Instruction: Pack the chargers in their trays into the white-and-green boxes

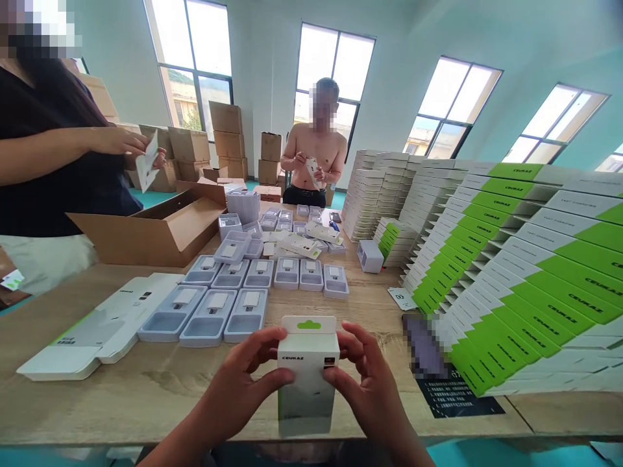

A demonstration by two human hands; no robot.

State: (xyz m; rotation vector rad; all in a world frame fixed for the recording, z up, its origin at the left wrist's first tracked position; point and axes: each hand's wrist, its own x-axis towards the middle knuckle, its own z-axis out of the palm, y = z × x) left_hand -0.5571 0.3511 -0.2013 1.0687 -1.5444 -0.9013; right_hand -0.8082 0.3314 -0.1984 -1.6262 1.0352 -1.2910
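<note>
A white retail box (307,395) with a hang tab stands upright at the table's front edge. My left hand (243,379) grips its left side, thumb on the front face and fingers at the upper edge. On the opposite side my right hand (367,370) holds it the same way, thumb near a small dark label. Beyond the box lie several pale plastic trays (209,318) in rows, with small white pieces in them. Flat folded box blanks (111,318) are piled on the left of the table.
Tall stacks of white and green boxes (530,285) line the right side. A phone (423,344) lies on a dark printed sheet (460,395). An open carton (156,227) stands at the left; one person (43,149) and another (316,146) handle white boxes.
</note>
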